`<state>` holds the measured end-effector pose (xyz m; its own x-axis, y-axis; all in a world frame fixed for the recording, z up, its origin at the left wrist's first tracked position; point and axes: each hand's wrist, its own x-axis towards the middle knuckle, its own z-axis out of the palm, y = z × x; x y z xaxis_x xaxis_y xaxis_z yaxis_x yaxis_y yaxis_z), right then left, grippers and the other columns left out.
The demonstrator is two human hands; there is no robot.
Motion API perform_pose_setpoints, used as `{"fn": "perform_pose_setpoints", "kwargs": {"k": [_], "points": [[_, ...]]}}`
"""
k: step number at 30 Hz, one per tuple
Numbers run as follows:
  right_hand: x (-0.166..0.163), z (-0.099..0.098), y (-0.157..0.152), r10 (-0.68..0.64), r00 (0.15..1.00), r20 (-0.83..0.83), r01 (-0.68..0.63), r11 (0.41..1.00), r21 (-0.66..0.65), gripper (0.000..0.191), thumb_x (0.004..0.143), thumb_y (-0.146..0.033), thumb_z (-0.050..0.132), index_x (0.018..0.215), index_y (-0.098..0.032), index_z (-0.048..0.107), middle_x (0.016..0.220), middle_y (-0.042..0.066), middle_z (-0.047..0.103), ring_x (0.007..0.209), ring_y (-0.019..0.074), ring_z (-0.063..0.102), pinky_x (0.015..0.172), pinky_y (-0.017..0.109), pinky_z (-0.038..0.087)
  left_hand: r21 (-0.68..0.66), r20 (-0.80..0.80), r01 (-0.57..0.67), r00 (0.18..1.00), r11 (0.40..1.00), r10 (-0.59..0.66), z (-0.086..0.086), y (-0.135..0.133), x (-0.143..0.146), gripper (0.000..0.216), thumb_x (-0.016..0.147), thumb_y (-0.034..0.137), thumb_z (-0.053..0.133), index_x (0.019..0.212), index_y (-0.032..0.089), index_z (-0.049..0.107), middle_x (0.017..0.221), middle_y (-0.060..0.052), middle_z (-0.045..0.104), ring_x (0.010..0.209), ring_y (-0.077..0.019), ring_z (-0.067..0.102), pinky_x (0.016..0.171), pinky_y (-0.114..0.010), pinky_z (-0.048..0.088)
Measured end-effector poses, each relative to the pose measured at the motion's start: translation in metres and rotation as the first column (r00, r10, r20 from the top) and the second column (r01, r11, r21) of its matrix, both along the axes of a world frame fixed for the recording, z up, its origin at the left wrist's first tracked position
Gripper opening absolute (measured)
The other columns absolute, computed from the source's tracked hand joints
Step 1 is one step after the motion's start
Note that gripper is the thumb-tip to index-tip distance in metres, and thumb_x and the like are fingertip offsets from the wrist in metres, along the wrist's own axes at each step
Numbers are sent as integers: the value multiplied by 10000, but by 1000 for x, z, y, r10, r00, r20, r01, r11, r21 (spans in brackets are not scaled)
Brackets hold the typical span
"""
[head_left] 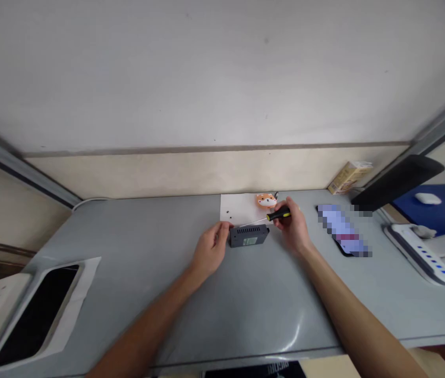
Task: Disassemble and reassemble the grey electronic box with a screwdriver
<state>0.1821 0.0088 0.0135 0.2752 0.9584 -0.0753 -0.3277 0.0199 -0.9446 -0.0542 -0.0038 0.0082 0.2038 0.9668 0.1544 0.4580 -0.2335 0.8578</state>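
Grey box [249,237]: was near the white paper [241,203], its end pinched in your left hand [210,248].
Screwdriver [274,216]: your right hand [295,226] gripped it, apparently working the box's top; steady bracing seemed needed next.

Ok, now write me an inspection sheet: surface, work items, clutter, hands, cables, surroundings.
Surface: grey tabletop, glare near the front edge.
Work items: dark vented box; screwdriver, its shaft by the box's top edge, tip contact unclear; small dark bits on a white sheet.
Clutter: orange animal-faced item near the sheet's back edge; phone to the right, screen blurred; dark-screened device at left; carton at back right.
Hands: left hand, fingers on the box's left end; right hand gripping the screwdriver handle.
Cables: white cable, back left corner.
Surroundings: pale wall behind.
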Motion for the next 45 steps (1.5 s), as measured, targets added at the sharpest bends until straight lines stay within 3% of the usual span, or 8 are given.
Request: {"fn": "perform_pose_setpoints", "kwargs": {"k": [5, 9, 13, 25, 30, 34, 39, 45], "points": [[-6, 1, -3, 65, 998, 5, -65, 998, -18, 468, 898, -637, 573, 717, -208, 626, 496, -10, 523, 457, 119, 437, 456, 263, 257, 213, 8, 56, 998, 975, -59, 3, 3, -9, 275, 1047, 371, 428, 1093, 224, 655, 1082, -53, 710, 953, -184, 631, 862, -330, 492], [-9, 0, -5, 63, 997, 37, -62, 998, -20, 480, 922, -638, 540, 728, -206, 621, 486, -13, 503, 463, 119, 432, 453, 261, 248, 367, -44, 216, 976, 905, -215, 4, 2, -17, 185, 990, 250, 513, 1144, 226, 611, 1145, -77, 682, 1019, -197, 631, 931, -369, 515], [-10, 0, -5, 63, 998, 30, -62, 997, -38, 478, 922, -641, 543, 734, -208, 619, 486, -16, 499, 462, 118, 424, 450, 262, 249, 456, -105, 266, 964, 850, -245, 4, -1, -17, 193, 921, 181, 588, 1106, 229, 609, 1160, -87, 676, 1112, -225, 642, 1007, -410, 515], [-7, -9, 3, -13, 992, 127, 13, 1000, 0, 488, 922, -675, 526, 835, -214, 660, 593, -5, 579, 528, 133, 455, 506, 276, 312, 634, -267, 311, 947, 708, -178, 3, 7, -18, 103, 910, 146, 610, 939, 229, 661, 1099, -54, 725, 939, -188, 689, 881, -370, 529], [-11, -16, 6, 74, 918, 390, -93, 995, 30, 480, 925, -671, 530, 994, -221, 684, 766, 10, 672, 613, 144, 494, 580, 288, 377, 532, -180, 186, 978, 826, -104, -5, 18, -23, 239, 1012, 176, 471, 1145, 235, 661, 1172, -72, 715, 1079, -210, 672, 933, -392, 532], [-12, -19, 6, 100, 896, 432, -109, 994, -5, 504, 930, -683, 509, 949, -211, 686, 749, 15, 672, 617, 148, 492, 591, 291, 377, 410, -363, 160, 932, 898, 0, -17, 31, -25, 282, 1040, 215, 450, 1233, 228, 654, 1259, -74, 712, 1174, -258, 645, 1011, -479, 494], [-11, -20, 6, 97, 910, 403, -95, 995, -23, 510, 926, -692, 509, 951, -214, 684, 727, 11, 663, 645, 154, 517, 621, 292, 387, 372, -495, 226, 869, 900, -14, -23, 36, -26, 236, 1017, 198, 500, 1146, 217, 697, 1219, -52, 736, 1157, -260, 645, 972, -472, 492], [-11, -16, 4, 90, 911, 401, -81, 996, -41, 510, 920, -698, 510, 922, -215, 677, 710, 7, 654, 626, 154, 504, 603, 295, 364, 394, -483, 233, 875, 889, -16, -23, 35, -27, 232, 998, 176, 518, 1127, 226, 704, 1224, -52, 732, 1146, -262, 648, 978, -472, 481]]}}
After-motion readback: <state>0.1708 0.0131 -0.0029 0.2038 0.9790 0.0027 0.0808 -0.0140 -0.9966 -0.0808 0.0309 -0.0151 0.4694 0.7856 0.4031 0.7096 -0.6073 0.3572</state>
